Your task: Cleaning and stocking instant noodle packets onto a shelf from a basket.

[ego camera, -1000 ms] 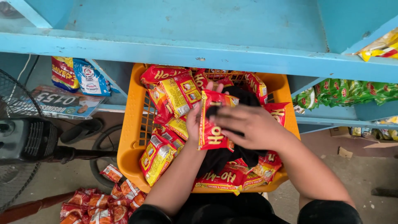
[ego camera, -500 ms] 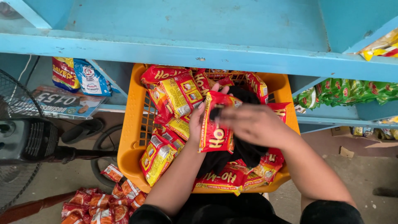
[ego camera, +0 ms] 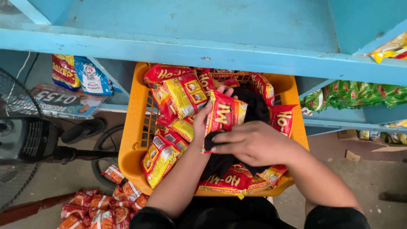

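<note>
An orange plastic basket (ego camera: 131,140) sits on my lap, filled with several red and yellow snack packets (ego camera: 182,91). My left hand (ego camera: 204,116) holds one red and yellow packet (ego camera: 224,114) upright from behind. Over the packet's lower end lies my right hand (ego camera: 254,142), fingers curled and pressing a black cloth (ego camera: 254,104) against it. The cloth spreads across the middle of the basket and hides part of the packets beneath.
A blue wooden shelf (ego camera: 203,46) runs across the top. Green packets (ego camera: 356,93) lie on a lower shelf at right. More red packets (ego camera: 97,208) lie on the floor at lower left, near a black fan (ego camera: 25,140). Blue and yellow bags (ego camera: 80,74) stand at left.
Both hands have turned the held packet more upright and lifted it slightly. My right hand slid lower on the packet with the black cloth.
</note>
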